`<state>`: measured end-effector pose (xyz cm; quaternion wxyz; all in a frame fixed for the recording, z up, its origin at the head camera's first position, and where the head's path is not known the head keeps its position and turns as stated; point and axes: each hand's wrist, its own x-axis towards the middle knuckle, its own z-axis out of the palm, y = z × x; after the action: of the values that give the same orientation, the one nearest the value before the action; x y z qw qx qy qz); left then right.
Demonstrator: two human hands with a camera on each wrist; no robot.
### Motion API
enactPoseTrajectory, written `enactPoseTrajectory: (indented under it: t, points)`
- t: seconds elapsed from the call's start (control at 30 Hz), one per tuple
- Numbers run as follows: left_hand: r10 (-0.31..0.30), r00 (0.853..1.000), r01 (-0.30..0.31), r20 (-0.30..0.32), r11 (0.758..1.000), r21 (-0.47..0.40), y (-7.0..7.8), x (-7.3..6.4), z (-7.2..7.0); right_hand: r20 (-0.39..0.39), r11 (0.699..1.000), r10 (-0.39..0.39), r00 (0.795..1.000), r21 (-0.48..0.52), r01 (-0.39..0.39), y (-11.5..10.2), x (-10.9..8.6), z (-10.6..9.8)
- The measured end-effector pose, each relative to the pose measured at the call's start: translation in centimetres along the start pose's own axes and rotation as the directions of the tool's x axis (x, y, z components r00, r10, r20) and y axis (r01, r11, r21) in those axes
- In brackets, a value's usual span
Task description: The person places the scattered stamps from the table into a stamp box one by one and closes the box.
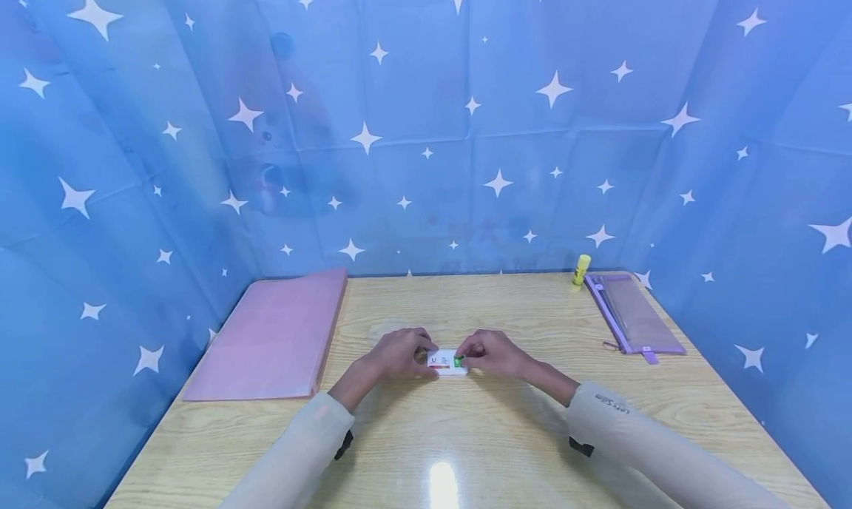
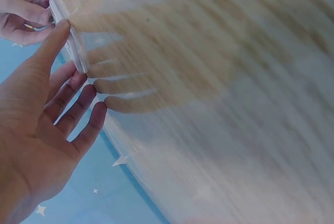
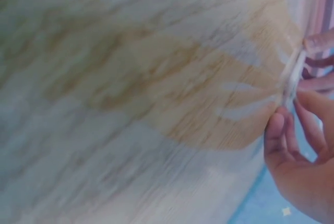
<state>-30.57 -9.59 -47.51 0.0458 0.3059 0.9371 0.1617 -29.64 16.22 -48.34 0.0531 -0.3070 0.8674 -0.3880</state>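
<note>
A small flat white packet (image 1: 447, 362) with red print and a green patch lies on the table in front of me in the head view. Its edge (image 2: 76, 51) looks thin and layered in the left wrist view. My left hand (image 1: 402, 354) grips its left end between thumb and fingers. At the other end, my right hand (image 1: 494, 354) pinches it near the green patch, thumb and index finger close together. The right wrist view shows the packet (image 3: 293, 75) edge-on between both hands, somewhat blurred. The right fingertips hide part of its right end.
Pink folders (image 1: 266, 339) lie at the left of the wooden table (image 1: 399, 450). At the back right stands a yellow glue stick (image 1: 581, 271), next to a purple-edged zip pouch (image 1: 639, 313). A blue star-patterned curtain (image 1: 426, 124) hangs behind and at both sides.
</note>
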Motion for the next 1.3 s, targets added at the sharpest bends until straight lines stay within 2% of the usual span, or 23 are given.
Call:
enactPoseTrajectory:
  t: [0.17, 0.5, 0.67, 0.83, 1.03, 1.3]
  points:
    - [-0.004, 1.0, 0.004, -0.011, 1.0, -0.015, 0.0, 0.0, 0.1, 0.001, 1.0, 0.02, 1.0, 0.009, -0.02, -0.1, 0.2, -0.2]
    - [-0.031, 0.999, 0.03, -0.022, 0.998, -0.053, 0.0, -0.2, 0.3, -0.009, 1.0, -0.013, 1.0, -0.025, 0.013, -0.4, 0.4, -1.0]
    - [-0.021, 0.999, 0.019, -0.035, 0.998, -0.065, -0.1, -0.2, 0.3, -0.015, 0.998, -0.041, 0.999, -0.051, 0.04, -0.6, 0.7, -1.3]
    - [-0.007, 0.999, 0.001, -0.052, 0.993, -0.121, -0.2, -0.3, 0.1, -0.006, 0.997, -0.061, 0.998, -0.048, 0.06, -1.0, 1.3, -1.5]
    - [0.022, 0.997, -0.034, -0.075, 0.986, -0.165, -0.7, -0.4, -0.7, -0.004, 0.996, -0.065, 0.998, -0.063, 0.064, -1.1, 2.4, -1.4]
    - [-0.015, 0.994, -0.004, -0.105, 0.983, -0.183, -2.3, -0.8, -2.3, 0.002, 0.996, -0.06, 0.998, -0.071, 0.06, -1.7, 4.3, -1.0]
